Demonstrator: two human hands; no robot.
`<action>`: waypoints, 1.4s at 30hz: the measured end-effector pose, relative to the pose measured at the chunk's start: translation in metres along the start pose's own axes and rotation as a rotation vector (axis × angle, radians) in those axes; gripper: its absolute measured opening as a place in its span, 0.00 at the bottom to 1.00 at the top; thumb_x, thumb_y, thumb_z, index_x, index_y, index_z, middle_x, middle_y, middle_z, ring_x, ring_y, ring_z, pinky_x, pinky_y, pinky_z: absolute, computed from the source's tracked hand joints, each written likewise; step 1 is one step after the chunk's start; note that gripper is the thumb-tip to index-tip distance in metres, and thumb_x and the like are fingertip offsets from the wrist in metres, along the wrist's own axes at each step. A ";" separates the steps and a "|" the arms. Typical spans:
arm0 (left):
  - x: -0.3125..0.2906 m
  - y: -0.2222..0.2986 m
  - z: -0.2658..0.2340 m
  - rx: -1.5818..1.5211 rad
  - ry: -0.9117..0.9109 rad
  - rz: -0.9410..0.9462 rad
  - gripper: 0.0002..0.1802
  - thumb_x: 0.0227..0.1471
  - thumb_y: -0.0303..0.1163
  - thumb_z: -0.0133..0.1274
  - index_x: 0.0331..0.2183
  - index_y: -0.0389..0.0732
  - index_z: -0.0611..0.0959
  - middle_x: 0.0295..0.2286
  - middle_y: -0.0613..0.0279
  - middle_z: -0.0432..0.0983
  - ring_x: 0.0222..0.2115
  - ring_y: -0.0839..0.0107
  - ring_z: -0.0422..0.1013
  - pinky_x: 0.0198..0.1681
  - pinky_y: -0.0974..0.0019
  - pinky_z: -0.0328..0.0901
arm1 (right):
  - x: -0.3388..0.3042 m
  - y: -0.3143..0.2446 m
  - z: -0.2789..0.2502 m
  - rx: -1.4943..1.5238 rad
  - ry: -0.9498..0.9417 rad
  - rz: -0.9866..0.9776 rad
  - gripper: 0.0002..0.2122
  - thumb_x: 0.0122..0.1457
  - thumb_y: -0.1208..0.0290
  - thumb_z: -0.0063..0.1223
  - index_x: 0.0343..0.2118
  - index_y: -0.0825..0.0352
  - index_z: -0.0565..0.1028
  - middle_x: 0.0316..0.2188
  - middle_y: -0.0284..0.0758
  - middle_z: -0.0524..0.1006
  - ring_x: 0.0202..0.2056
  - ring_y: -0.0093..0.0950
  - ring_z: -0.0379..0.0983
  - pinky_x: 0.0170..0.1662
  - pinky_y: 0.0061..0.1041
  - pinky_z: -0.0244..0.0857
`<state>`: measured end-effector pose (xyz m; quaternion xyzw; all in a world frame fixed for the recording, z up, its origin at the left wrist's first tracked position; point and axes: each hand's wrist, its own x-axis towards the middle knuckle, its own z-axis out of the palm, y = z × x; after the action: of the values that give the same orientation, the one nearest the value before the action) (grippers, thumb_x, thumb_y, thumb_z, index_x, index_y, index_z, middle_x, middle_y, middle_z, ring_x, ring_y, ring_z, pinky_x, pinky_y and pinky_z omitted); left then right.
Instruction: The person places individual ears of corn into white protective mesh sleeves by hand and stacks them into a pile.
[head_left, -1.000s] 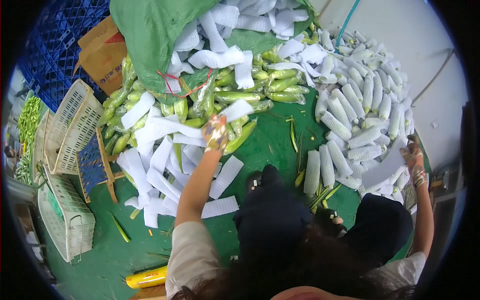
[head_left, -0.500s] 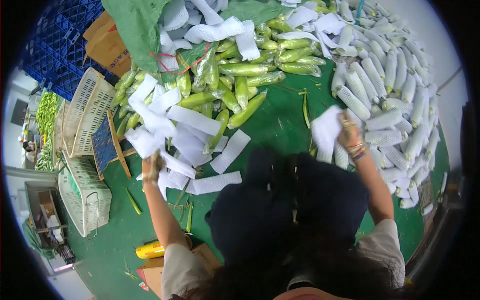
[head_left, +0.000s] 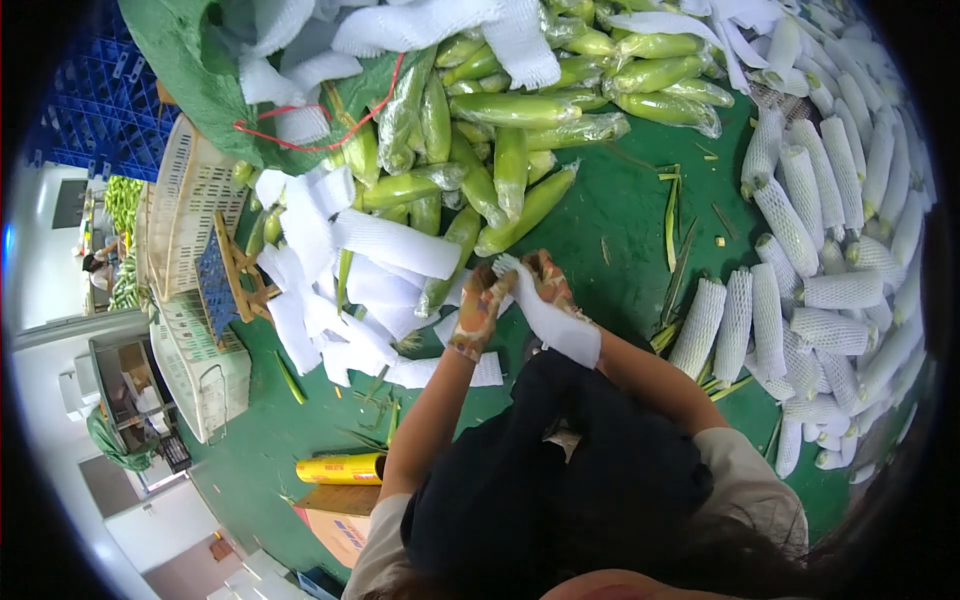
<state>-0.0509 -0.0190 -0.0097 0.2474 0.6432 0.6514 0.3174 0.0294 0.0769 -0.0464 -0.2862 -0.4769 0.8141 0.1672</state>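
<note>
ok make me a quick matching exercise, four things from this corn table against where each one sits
Things:
1. bare corn
2. netted corn
3. crates
4. yellow roll

Places:
A. left edge, stacked
B. top centre, piled
C. lower left, by a cardboard box
D. right side, in rows

Pairs: 1-B, 2-D, 3-A, 4-C

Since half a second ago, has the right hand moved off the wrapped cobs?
Yes. The right hand has swung left, away from the netted cobs, and now meets the left hand on a white foam sleeve below the bare corn pile.
</note>
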 end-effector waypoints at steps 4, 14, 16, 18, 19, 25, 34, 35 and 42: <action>0.053 -0.008 -0.002 -0.145 0.195 -0.112 0.23 0.50 0.34 0.46 0.46 0.33 0.62 0.39 0.57 0.65 0.38 0.70 0.64 0.41 0.69 0.60 | 0.031 -0.028 -0.005 0.639 0.085 0.084 0.16 0.55 0.66 0.39 0.42 0.73 0.64 0.39 0.38 0.69 0.40 0.30 0.67 0.44 0.31 0.62; 0.090 0.010 0.012 0.890 0.121 -0.250 0.29 0.41 0.38 0.49 0.46 0.36 0.64 0.34 0.45 0.69 0.35 0.52 0.67 0.35 0.58 0.62 | 0.083 0.078 -0.039 0.664 0.234 0.148 0.20 0.58 0.64 0.33 0.51 0.69 0.56 0.49 0.39 0.62 0.48 0.33 0.60 0.51 0.29 0.54; 0.098 -0.011 -0.001 1.057 -0.058 -0.245 0.23 0.46 0.35 0.44 0.44 0.34 0.66 0.33 0.43 0.69 0.33 0.52 0.68 0.32 0.59 0.62 | 0.091 0.103 -0.063 1.193 -0.160 0.320 0.22 0.57 0.60 0.32 0.51 0.68 0.56 0.50 0.37 0.61 0.48 0.34 0.60 0.51 0.32 0.53; 0.096 -0.034 -0.021 1.195 -0.192 0.037 0.19 0.49 0.34 0.42 0.42 0.32 0.68 0.33 0.43 0.69 0.32 0.56 0.69 0.29 0.60 0.62 | 0.075 0.124 -0.053 1.013 -0.214 0.266 0.23 0.59 0.55 0.27 0.50 0.69 0.60 0.45 0.40 0.66 0.45 0.32 0.63 0.49 0.27 0.56; 0.094 -0.036 -0.019 0.994 -0.241 -0.114 0.19 0.50 0.34 0.42 0.42 0.33 0.69 0.35 0.45 0.69 0.33 0.58 0.69 0.30 0.62 0.63 | 0.066 0.124 -0.055 1.016 -0.213 0.251 0.23 0.59 0.55 0.27 0.50 0.69 0.60 0.45 0.40 0.66 0.45 0.32 0.63 0.49 0.27 0.56; -0.013 -0.066 0.041 0.298 -0.294 -0.290 0.18 0.51 0.32 0.40 0.43 0.35 0.70 0.40 0.54 0.69 0.38 0.64 0.67 0.38 0.65 0.64 | -0.064 -0.061 -0.052 -0.566 0.177 0.156 0.14 0.53 0.67 0.39 0.41 0.69 0.66 0.33 0.40 0.72 0.31 0.28 0.69 0.32 0.21 0.63; -0.003 -0.064 0.074 0.368 -0.371 -0.406 0.18 0.52 0.35 0.36 0.42 0.37 0.70 0.43 0.55 0.67 0.43 0.64 0.64 0.44 0.63 0.60 | -0.042 -0.105 -0.101 -0.389 0.365 0.205 0.09 0.45 0.72 0.52 0.26 0.75 0.72 0.18 0.37 0.73 0.20 0.22 0.67 0.21 0.24 0.59; 0.006 -0.064 0.089 -0.349 -0.154 -0.638 0.18 0.51 0.35 0.36 0.42 0.37 0.70 0.42 0.55 0.67 0.42 0.64 0.64 0.43 0.62 0.60 | -0.039 -0.102 -0.105 -0.299 0.398 0.204 0.09 0.46 0.73 0.51 0.27 0.76 0.71 0.19 0.37 0.73 0.20 0.24 0.66 0.22 0.24 0.59; 0.027 -0.092 0.144 0.676 -0.016 0.003 0.09 0.41 0.28 0.47 0.28 0.35 0.75 0.22 0.49 0.73 0.23 0.54 0.70 0.26 0.59 0.64 | -0.041 -0.007 -0.165 -0.364 0.500 0.020 0.12 0.54 0.66 0.41 0.27 0.71 0.71 0.22 0.35 0.71 0.24 0.25 0.64 0.29 0.23 0.59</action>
<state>0.0449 0.0960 -0.0964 0.3447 0.8199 0.3998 0.2217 0.1648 0.1699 -0.0909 -0.5073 -0.5562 0.6213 0.2175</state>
